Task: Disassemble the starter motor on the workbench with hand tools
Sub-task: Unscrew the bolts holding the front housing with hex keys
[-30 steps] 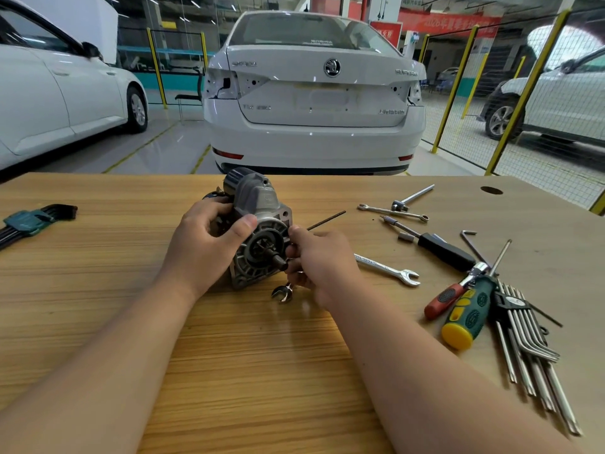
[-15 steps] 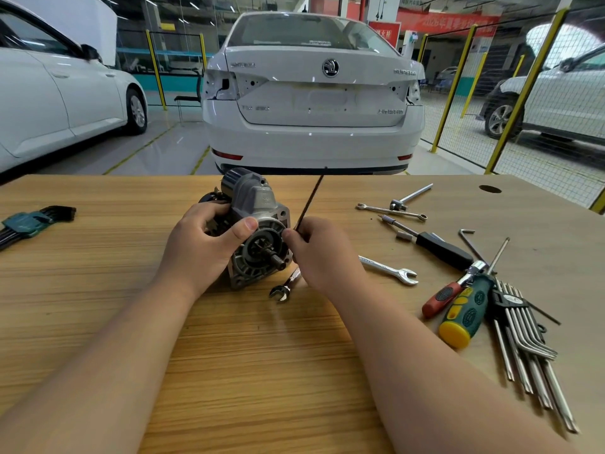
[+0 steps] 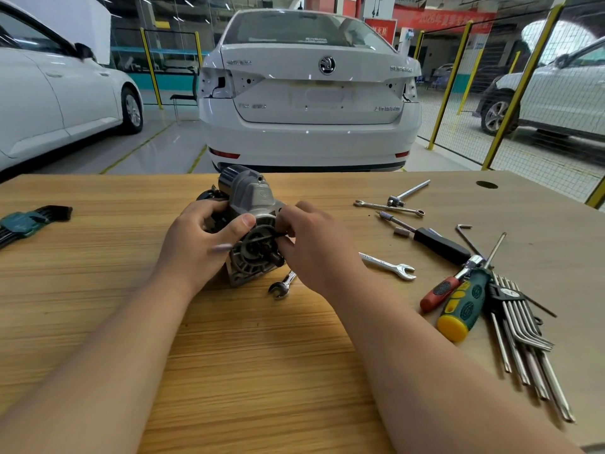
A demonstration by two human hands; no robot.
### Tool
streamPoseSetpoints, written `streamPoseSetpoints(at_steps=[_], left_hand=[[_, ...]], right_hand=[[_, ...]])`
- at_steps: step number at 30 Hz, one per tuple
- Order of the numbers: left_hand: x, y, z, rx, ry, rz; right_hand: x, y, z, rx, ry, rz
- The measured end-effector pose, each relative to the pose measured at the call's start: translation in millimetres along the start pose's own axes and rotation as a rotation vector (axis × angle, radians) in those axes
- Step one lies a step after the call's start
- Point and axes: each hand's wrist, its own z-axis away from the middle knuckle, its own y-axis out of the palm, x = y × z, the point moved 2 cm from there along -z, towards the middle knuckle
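Workshop bay: a wooden workbench [image 3: 229, 371] stands before a parked white saloon car [image 3: 307, 93], with other cars to either side and yellow mesh fencing at the right.

The 2 hands meet at the starter motor [image 3: 253, 199], which rests near the middle of the bench with its open end housing turned toward the viewer. The left hand [image 3: 196, 247] grips the motor from the left, with its thumb pressed on the housing rim. The right hand [image 3: 316, 249] pinches a thin dark tool [image 3: 263, 238] whose shaft lies across the end face. Its tip and type are too blurred to tell.

A small combination spanner [image 3: 282, 286] lies just below the right hand, and an open-ended spanner [image 3: 389, 266] lies beside the right wrist. Further right are a black-handled driver [image 3: 438, 245], a red-handled screwdriver [image 3: 438, 293], a green-and-yellow screwdriver [image 3: 461, 309] and a fanned set of long keys [image 3: 520, 326]. A green-holdered hex key set [image 3: 23, 221] lies at the far left edge.

Handling, as judged: the motor appears to be cast metal and steel, so it is probably heavy for its bulk, rigid, and inclined to roll on its round body. The smooth casting may slip if greasy. The soundest hold is round the cylindrical body or on the flange, with 1 hand bracing it against the bench while the other works a fastener. The exposed shaft is a poor place to grasp.
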Motion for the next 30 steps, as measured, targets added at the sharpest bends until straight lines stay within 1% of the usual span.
streamPoseSetpoints(at_steps=[2, 3, 4, 7, 8, 9, 13, 15, 18, 22, 26, 30], left_hand=[[0, 0, 0, -0.007, -0.003, -0.010], [0, 0, 1, -0.008, -0.004, -0.011], [0, 0, 1, -0.007, -0.005, -0.009], [1, 0, 0, -0.001, -0.005, -0.007], [2, 0, 0, 0.001, -0.006, -0.009], [3, 0, -1, -0.001, -0.007, -0.011], [2, 1, -1, -0.005, -0.005, -0.006], [2, 1, -1, -0.005, -0.003, -0.004], [0, 1, 0, -0.007, -0.002, -0.010], [0, 2, 0, -0.010, -0.003, 0.000], [1, 2, -1, -0.011, -0.014, 0.006], [1, 2, 0, -0.012, -0.006, 0.009]], right_hand=[[-5, 1, 1, 0.000, 0.085, -0.095], [-10, 0, 2, -0.002, 0.178, -0.189], [-14, 0, 2, 0.000, 0.299, -0.330], [-23, 5, 4, 0.067, 0.686, -0.916], [-24, 7, 5, 0.087, 0.765, -1.043], [-25, 10, 6, 0.106, 0.808, -1.094], [-25, 17, 6, 0.139, 0.833, -1.021], [-24, 19, 7, 0.137, 0.869, -1.037], [-21, 20, 7, 0.122, 0.943, -1.191], [-22, 18, 5, 0.084, 0.984, -1.386], [-21, 19, 4, 0.092, 1.047, -1.470], [-17, 23, 3, 0.098, 1.045, -1.519]])
